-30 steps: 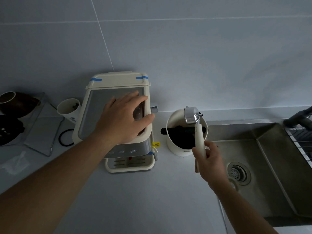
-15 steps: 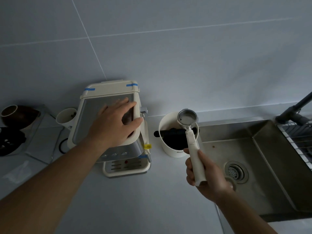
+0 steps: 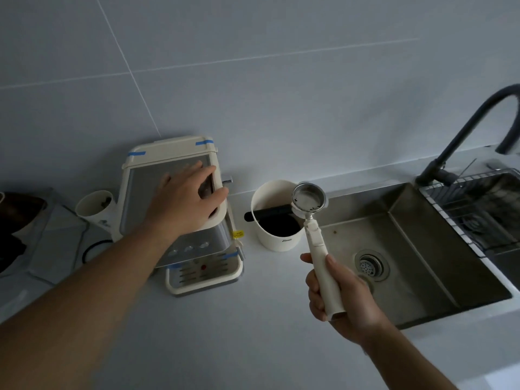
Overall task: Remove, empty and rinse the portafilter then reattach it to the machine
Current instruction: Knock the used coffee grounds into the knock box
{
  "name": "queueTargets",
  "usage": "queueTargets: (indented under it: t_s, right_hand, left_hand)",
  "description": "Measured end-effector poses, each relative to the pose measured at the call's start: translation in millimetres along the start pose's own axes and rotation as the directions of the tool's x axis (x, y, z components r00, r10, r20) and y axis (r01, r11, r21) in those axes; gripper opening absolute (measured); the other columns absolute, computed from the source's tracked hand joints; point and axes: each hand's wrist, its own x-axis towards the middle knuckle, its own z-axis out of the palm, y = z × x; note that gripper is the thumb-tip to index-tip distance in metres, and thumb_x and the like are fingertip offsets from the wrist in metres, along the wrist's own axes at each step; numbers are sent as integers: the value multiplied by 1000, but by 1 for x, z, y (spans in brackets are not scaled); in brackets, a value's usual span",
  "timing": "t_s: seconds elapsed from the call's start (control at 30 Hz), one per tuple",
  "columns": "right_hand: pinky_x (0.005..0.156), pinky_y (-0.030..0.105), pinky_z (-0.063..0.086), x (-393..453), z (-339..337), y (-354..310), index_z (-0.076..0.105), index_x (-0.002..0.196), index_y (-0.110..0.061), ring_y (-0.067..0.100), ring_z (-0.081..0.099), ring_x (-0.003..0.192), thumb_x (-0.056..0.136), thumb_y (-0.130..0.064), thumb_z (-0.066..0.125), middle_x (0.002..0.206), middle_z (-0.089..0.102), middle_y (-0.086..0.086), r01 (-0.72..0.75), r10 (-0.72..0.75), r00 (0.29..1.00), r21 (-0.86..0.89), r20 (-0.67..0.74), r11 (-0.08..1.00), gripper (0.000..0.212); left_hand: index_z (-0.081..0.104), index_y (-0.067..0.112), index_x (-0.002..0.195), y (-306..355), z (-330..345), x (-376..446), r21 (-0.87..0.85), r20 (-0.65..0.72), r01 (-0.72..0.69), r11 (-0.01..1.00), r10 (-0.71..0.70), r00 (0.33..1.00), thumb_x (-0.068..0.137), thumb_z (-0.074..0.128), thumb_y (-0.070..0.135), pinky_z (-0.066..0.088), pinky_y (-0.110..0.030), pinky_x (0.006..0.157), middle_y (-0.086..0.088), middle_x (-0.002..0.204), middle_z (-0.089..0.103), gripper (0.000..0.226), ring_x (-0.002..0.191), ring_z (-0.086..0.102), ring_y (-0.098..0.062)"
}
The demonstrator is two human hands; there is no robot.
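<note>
Two bare hands are ours in this view, and we go across from the left edge. At far left lie dark things [image 3: 17,218] on a clear tray [image 3: 59,243], too dim for us to name. Next, a white cup [image 3: 94,205] stands just beside the machine [image 3: 197,249], with a black ring [image 3: 94,250] on the counter [image 3: 225,333] below it. Our left hand [image 3: 187,202] lies flat on the machine's top, left of centre in the frame, fingers slightly spread and the thumb hooked over the right edge; it clamps nothing. Blue tape [image 3: 204,142] marks the lid corners, and the drip tray [image 3: 204,277] sits at the machine's foot. Right of the machine stands a white bin [image 3: 277,237] with a black bar across it and dark grounds inside. At centre right, our right hand [image 3: 340,299] has its fingers wrapped tight around the white handle of the portafilter [image 3: 309,197], held in the air. Its metal basket tilts toward us in front of the bin's right rim, with a few dark specks inside. Further right lies the steel sink [image 3: 422,249] with its drain [image 3: 371,264], then a wire rack [image 3: 478,209] at the right edge, and a dark tap [image 3: 461,136] arching in the upper right.
</note>
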Motion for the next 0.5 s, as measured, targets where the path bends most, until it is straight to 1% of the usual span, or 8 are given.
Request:
queueTargets:
  t_s: [0.07, 0.13, 0.23, 0.33, 0.37, 0.4, 0.47, 0.5]
  right_hand:
    - [39, 27, 40, -9, 4, 2, 55, 127, -2, 17, 45, 45, 92, -39, 55, 69, 50, 10, 14, -14, 1000, -9, -19, 1000, 51]
    - [40, 28, 40, -18, 9, 4, 54, 130, -4, 17, 46, 47, 94, -37, 50, 70, 51, 11, 30, -31, 999, -26, -35, 999, 50]
    - [40, 28, 40, -29, 15, 5, 54, 131, -5, 18, 47, 47, 94, -36, 47, 69, 51, 11, 56, -58, 996, -29, -62, 998, 48]
    - [40, 28, 43, -41, 18, 3, 53, 129, -7, 18, 48, 48, 93, -38, 44, 70, 53, 11, 77, -78, 994, -17, -78, 997, 49]
    - [41, 29, 44, -44, 19, 2, 54, 128, -7, 18, 49, 49, 93, -39, 44, 70, 53, 11, 79, -80, 993, -12, -82, 997, 49]
    - [41, 29, 45, -47, 19, 1, 54, 127, -7, 19, 49, 50, 93, -39, 44, 71, 54, 11, 82, -83, 993, -12, -84, 997, 48]
    - [42, 29, 45, -53, 16, -1, 54, 123, -7, 19, 49, 51, 93, -40, 44, 72, 53, 12, 96, -97, 990, -14, -98, 995, 46]
    - [42, 29, 45, -55, 13, -2, 54, 121, -7, 19, 49, 51, 93, -40, 44, 72, 53, 12, 100, -101, 989, -14, -105, 995, 45]
  left_hand:
    - [45, 30, 135, 0, 0, 1, 33, -7, -20, 999, 20, 1000, 88, 38, 63, 23, -48, 111, 0, 146, 45, 57, 131, 41, -23]
    - [47, 29, 132, -1, 0, 1, 44, 2, -35, 998, 34, 999, 88, 36, 64, 27, -49, 108, -2, 139, 49, 58, 127, 44, -25]
    - [52, 22, 129, 4, -4, -1, 43, 2, -45, 998, 45, 999, 91, 41, 57, 30, -47, 104, -6, 135, 52, 53, 125, 46, -30]
    - [57, 19, 127, 17, -12, -9, -69, -11, -48, 996, 47, 999, 92, 45, 51, 43, -42, 94, -5, 131, 60, 49, 116, 55, -33]
    - [59, 17, 127, 26, -13, -15, -93, -41, -95, 991, 92, 995, 92, 47, 49, 44, -40, 94, -6, 129, 62, 49, 115, 57, -33]
    - [62, 14, 123, 35, -11, -23, -92, -77, -186, 978, 179, 981, 91, 49, 48, 45, -39, 94, -7, 125, 65, 48, 114, 59, -31]
    - [70, 13, 111, 61, -3, -40, -108, -103, -355, 928, 345, 933, 86, 50, 48, 48, -35, 90, -6, 111, 71, 47, 106, 64, -28]
    - [73, 16, 105, 76, 2, -50, -178, -84, -373, 911, 363, 928, 84, 51, 48, 50, -34, 87, -3, 103, 73, 44, 99, 66, -25]
